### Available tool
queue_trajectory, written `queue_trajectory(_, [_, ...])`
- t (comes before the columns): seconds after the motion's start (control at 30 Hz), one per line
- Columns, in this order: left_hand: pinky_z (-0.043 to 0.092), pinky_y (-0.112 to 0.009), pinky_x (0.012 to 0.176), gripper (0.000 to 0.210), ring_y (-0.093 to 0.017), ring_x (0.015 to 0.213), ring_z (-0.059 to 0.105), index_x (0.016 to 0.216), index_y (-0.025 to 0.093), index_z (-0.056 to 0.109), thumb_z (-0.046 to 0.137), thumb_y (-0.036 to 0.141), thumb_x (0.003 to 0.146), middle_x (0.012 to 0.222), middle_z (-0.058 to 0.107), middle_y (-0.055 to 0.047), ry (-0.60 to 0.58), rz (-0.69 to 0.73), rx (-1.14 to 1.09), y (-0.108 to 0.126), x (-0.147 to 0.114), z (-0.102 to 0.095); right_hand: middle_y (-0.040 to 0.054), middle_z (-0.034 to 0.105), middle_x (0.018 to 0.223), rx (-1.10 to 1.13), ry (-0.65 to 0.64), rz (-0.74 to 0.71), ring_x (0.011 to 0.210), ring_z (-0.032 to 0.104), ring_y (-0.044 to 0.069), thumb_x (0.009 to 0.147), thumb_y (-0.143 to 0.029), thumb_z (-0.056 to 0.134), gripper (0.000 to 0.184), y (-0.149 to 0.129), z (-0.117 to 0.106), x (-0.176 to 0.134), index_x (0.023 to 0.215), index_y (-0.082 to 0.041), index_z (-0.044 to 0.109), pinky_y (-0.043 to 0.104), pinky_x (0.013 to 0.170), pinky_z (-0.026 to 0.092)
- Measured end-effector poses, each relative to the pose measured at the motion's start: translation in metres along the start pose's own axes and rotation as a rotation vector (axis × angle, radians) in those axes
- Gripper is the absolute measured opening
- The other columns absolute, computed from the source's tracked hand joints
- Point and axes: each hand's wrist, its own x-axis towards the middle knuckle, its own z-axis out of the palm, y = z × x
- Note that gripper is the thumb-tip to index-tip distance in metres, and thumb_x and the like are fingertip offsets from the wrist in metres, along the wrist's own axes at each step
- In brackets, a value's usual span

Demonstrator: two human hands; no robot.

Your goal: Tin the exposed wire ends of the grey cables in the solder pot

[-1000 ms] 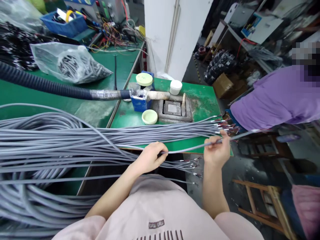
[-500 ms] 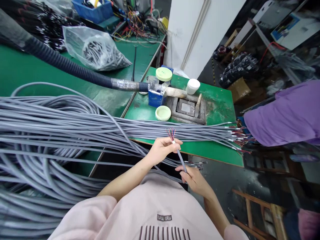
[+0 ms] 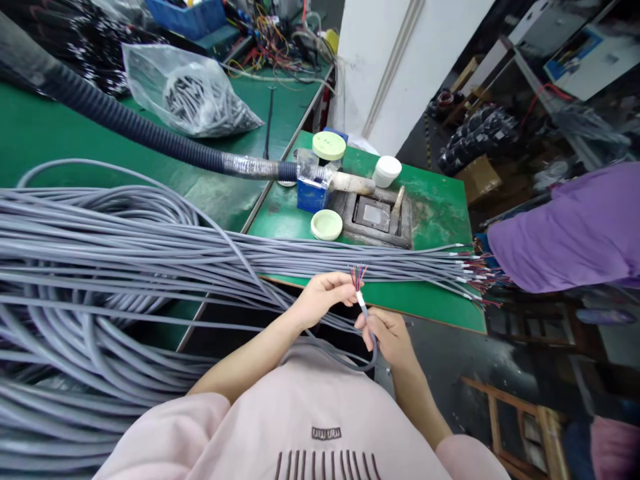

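Note:
A grey multi-core cable (image 3: 365, 312) stands up between my hands, its white-wrapped neck and fan of thin coloured wires (image 3: 358, 273) at the top. My left hand (image 3: 325, 298) is closed, with thumb and forefinger pinching at the side of these wires. Lower down, my right hand (image 3: 389, 335) grips the grey jacket, and the cable loops below it back toward my left. Just beyond my hands, a long bundle of similar grey cables (image 3: 300, 257) lies across the green table, its stripped ends (image 3: 475, 270) pointing right.
Large coils of grey cable (image 3: 100, 347) fill the left. Behind the bundle are a square metal pot (image 3: 373, 215), a ribbed hose (image 3: 170, 148), a blue box (image 3: 312, 195), a pale green lid (image 3: 327, 225) and a white tub (image 3: 387, 171). A person in a purple top (image 3: 575, 227) is at right.
My right hand has moved up along the cable, closer to my left hand. The wire end has shifted slightly right and fanned out wider, and the cable's loop now shows beneath.

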Motion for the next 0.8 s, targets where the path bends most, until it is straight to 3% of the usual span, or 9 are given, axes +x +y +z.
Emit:
queue_trajectory(0.13, [0.05, -0.023, 0.062, 0.032, -0.011, 0.062, 0.061, 0.083, 0.014, 0.071, 0.077, 0.04, 0.066, 0.072, 0.07, -0.004, 0.076, 0.067, -0.03, 0.004, 0.004, -0.008, -0.0042, 0.049, 0.039, 0.096, -0.011, 0.013, 0.035, 0.035, 0.007, 0.09, -0.043, 0.046, 0.037, 0.009, -0.003, 0.001, 0.074, -0.015, 0.064, 0.023, 0.043, 0.027])
queue_trajectory(0.4, [0.048, -0.022, 0.062, 0.02, -0.009, 0.059, 0.058, 0.067, 0.014, 0.068, 0.077, 0.032, 0.066, 0.063, 0.066, -0.001, 0.146, 0.124, 0.025, 0.005, 0.008, -0.003, -0.0042, 0.049, 0.039, 0.124, -0.011, 0.047, 0.035, 0.035, 0.007, 0.089, -0.045, 0.048, 0.037, 0.012, -0.001, 0.003, 0.072, -0.016, 0.064, 0.024, 0.043, 0.026])
queue_trajectory(0.5, [0.046, -0.02, 0.055, 0.022, -0.008, 0.054, 0.055, 0.064, 0.013, 0.064, 0.076, 0.031, 0.066, 0.059, 0.063, 0.0, 0.141, 0.067, -0.051, 0.007, 0.008, -0.001, -0.0044, 0.048, 0.039, 0.104, -0.005, 0.05, 0.036, 0.036, 0.007, 0.088, -0.046, 0.048, 0.037, 0.01, -0.001, 0.004, 0.071, -0.016, 0.063, 0.023, 0.043, 0.027])
queue_trajectory(0.63, [0.042, -0.017, 0.044, 0.021, -0.007, 0.048, 0.053, 0.066, 0.014, 0.056, 0.072, 0.028, 0.066, 0.057, 0.058, 0.002, 0.046, -0.087, -0.255, 0.009, 0.01, 0.002, -0.0046, 0.049, 0.04, 0.081, -0.034, 0.045, 0.035, 0.035, 0.007, 0.089, -0.046, 0.048, 0.037, 0.007, -0.001, 0.005, 0.071, -0.016, 0.062, 0.022, 0.043, 0.028])
queue_trajectory(0.8, [0.041, -0.016, 0.043, 0.019, -0.006, 0.045, 0.052, 0.067, 0.014, 0.055, 0.072, 0.019, 0.06, 0.055, 0.057, 0.002, 0.003, -0.138, -0.283, 0.012, 0.011, 0.002, -0.0046, 0.049, 0.04, 0.063, -0.074, 0.058, 0.034, 0.034, 0.006, 0.089, -0.047, 0.047, 0.039, 0.005, 0.0, 0.006, 0.073, -0.016, 0.063, 0.022, 0.041, 0.028])
